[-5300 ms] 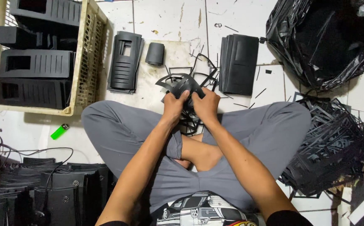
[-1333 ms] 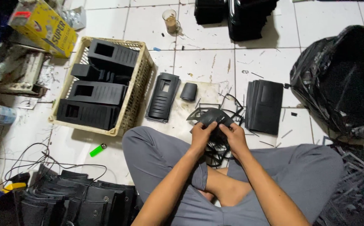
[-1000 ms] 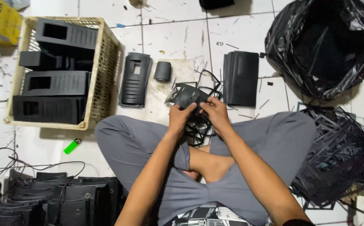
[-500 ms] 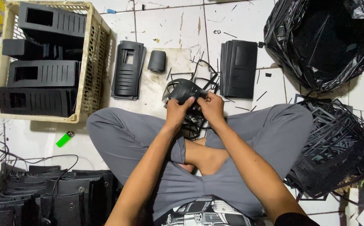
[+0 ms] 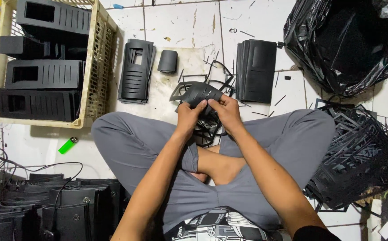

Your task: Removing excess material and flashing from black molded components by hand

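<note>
The left hand (image 5: 189, 117) and the right hand (image 5: 226, 112) are both gripping a black plastic part (image 5: 197, 92), fingers closed on its lower edge, thumbs nearly meeting. The part is being held above the crossed legs (image 5: 287, 143), over a loose tangle of black trimmings (image 5: 208, 129) — just in front of a small black cap (image 5: 167, 61). A stack of slotted black panels (image 5: 135, 71) is lying to the left, another stack of flat panels (image 5: 256, 70) to the right. A beige crate (image 5: 97, 67) is holding finished housings; a green lighter (image 5: 68, 145) is lying near the left knee.
</note>
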